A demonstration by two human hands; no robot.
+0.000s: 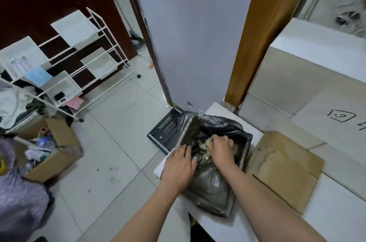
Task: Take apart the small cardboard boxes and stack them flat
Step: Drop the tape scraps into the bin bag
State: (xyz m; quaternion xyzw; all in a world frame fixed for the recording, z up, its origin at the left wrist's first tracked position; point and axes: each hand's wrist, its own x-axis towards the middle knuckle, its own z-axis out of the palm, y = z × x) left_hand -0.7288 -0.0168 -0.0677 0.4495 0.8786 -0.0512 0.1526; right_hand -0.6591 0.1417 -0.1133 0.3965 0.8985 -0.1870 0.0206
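Cardboard, flattened, lies on the desk just right of a black bag. Left hand rests flat on the bag; right hand clutches pale scraps inside. Board likely light, stiff; best gripped at edges.

A white counter fills the lower right of the frame. On it lie a black plastic bag at centre and, just right of it, a flattened cardboard box. On the tiled floor to the left stand a black laptop, an open cardboard box of clutter and a white wire rack.
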